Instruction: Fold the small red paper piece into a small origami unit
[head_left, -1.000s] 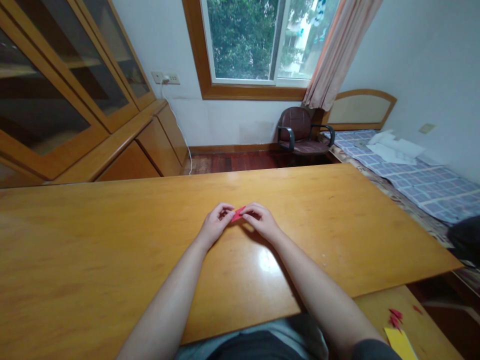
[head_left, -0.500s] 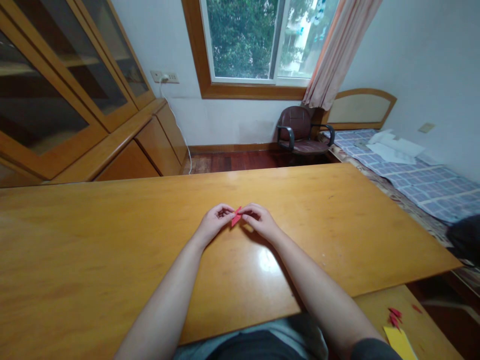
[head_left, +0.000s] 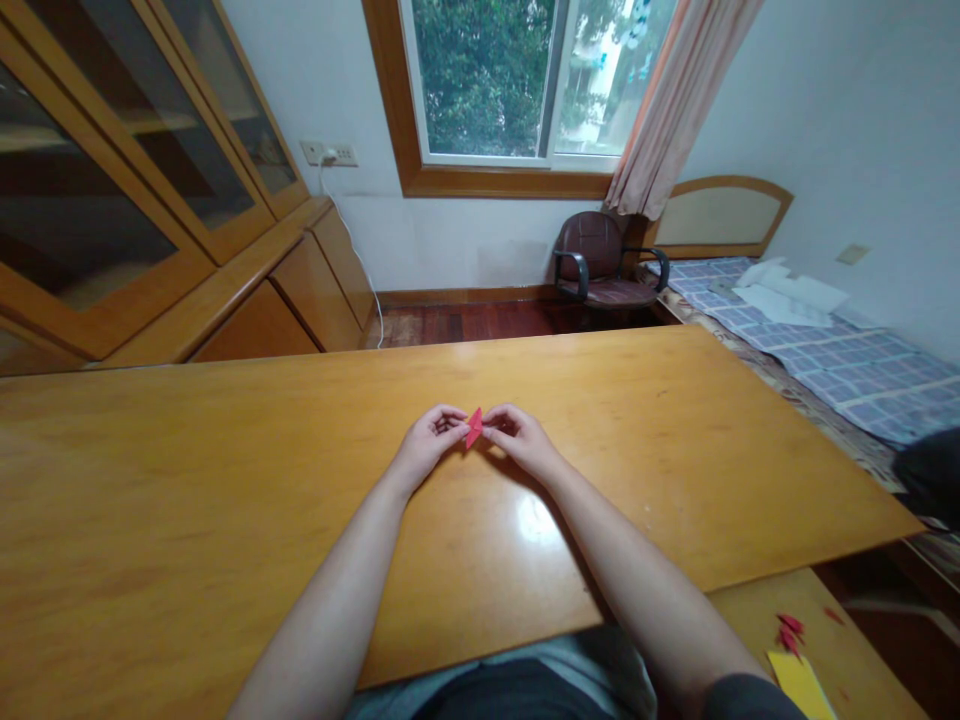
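A small piece of folded red paper (head_left: pixel 474 428) is held between my two hands, just above the middle of the wooden table (head_left: pixel 225 480). My left hand (head_left: pixel 433 440) pinches its left side between thumb and fingers. On the opposite side, my right hand (head_left: pixel 517 437) grips the paper with thumb and forefinger. The paper is pointed at its upper and lower ends, with a crease across the middle. Fingertips hide parts of its side edges.
At lower right, a lower wooden surface (head_left: pixel 750 610) bears small red folded paper pieces (head_left: pixel 789 635) and a yellow paper pad (head_left: pixel 801 686). Beyond the table stand a brown armchair (head_left: pixel 592 250), a bed (head_left: pixel 847 370) and a glass-fronted cabinet (head_left: pixel 247 285).
The folded paper has turned and spread a little wider, showing more of its red face. My fingertips have drawn slightly apart, still gripping its sides.
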